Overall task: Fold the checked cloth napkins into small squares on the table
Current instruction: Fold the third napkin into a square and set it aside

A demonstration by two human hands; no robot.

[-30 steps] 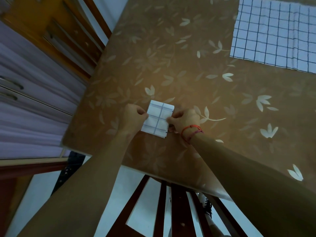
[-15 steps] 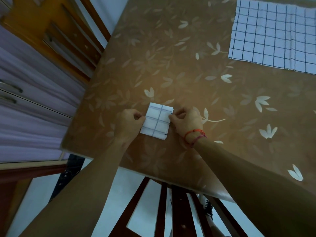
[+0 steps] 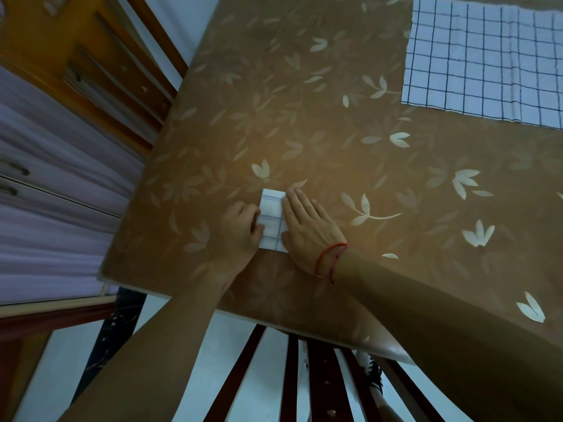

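Near the front edge of the table (image 3: 304, 117) the folded napkin (image 3: 272, 222) lies half hidden: the right hand (image 3: 307, 229), grip wide and flat, covers its right side; the left hand (image 3: 239, 231) pinches its left edge in a curled grip. Far right, an unfolded napkin (image 3: 487, 62) runs out of frame.

Table (image 3: 304, 117) w/ brown leaf-print cover; dark wood chair (image 3: 326, 388) below, pale floor (image 3: 76, 360), orange wood cabinet (image 3: 61, 41) & lilac drawers (image 3: 45, 226) at left.
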